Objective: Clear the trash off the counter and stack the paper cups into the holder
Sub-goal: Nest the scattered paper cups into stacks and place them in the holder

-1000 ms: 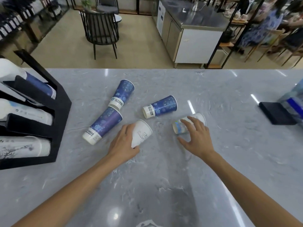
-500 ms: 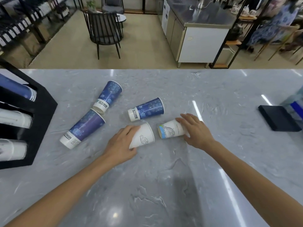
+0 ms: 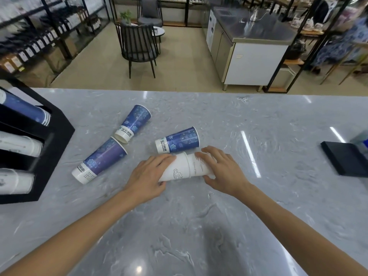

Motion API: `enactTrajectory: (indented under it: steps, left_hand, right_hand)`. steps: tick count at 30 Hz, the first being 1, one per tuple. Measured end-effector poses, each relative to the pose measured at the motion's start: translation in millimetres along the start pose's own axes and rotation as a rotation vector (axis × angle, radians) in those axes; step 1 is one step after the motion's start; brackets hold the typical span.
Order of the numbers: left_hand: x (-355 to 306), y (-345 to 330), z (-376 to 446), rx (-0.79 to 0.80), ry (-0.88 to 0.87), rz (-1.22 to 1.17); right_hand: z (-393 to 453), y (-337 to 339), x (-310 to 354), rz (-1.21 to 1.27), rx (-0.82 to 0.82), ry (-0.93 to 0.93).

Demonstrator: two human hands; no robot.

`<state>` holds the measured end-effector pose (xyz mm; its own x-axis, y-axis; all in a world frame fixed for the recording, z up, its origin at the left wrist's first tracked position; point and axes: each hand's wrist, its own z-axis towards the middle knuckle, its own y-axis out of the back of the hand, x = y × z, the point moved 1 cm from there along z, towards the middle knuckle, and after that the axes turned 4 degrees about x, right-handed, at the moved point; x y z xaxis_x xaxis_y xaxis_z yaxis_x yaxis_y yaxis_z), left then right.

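Both hands meet over two white paper cups lying on their sides on the grey marble counter (image 3: 258,206). Left hand (image 3: 148,175) wraps the left white cup (image 3: 175,170) at its narrow end, fingers curled over the top; right hand (image 3: 221,172) is closed around the right white cup (image 3: 197,166), whose end looks pushed into the mouth of the left one, though the fingers hide most of the joint. Far to the left of the left hand stands the black cup holder (image 3: 53,148), with stacks of cups lying in its slots. Between holder and left hand lies a purple-blue cup (image 3: 101,160), and beyond it another blue cup (image 3: 133,122), the two touching. Just past the fingertips of both hands lies a third blue cup (image 3: 179,141). Well right of the right hand sits a flat black tray (image 3: 342,158).
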<state>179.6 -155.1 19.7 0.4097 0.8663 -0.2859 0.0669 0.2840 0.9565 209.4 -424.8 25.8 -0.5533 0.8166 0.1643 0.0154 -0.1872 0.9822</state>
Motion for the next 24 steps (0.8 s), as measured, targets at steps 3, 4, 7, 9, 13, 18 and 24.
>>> enactTrajectory:
  steps: [3, 4, 7, 9, 13, 18, 24]
  left_hand:
    - [-3, 5, -1, -0.007, -0.005, 0.009]
    - [-4, 6, -3, -0.012, -0.012, 0.011]
    - [-6, 10, -8, -0.033, -0.022, 0.006]
    - [-4, 12, -11, -0.04, -0.019, 0.011]
    - [4, 16, -20, -0.016, -0.013, 0.033]
    - [11, 21, -34, 0.026, -0.032, 0.048]
    - [13, 23, -47, 0.026, -0.054, -0.048]
  right_hand:
    - [6, 0, 13, 0.015, -0.033, 0.057]
    - [8, -1, 18, 0.024, -0.044, 0.078]
    - [13, -2, 33, 0.021, -0.078, 0.146]
    - [15, -3, 41, 0.027, -0.089, 0.185]
    - [16, -5, 50, 0.092, -0.05, 0.242]
    - [14, -14, 50, 0.097, -0.039, 0.179]
    - [17, -23, 58, 0.125, 0.034, 0.163]
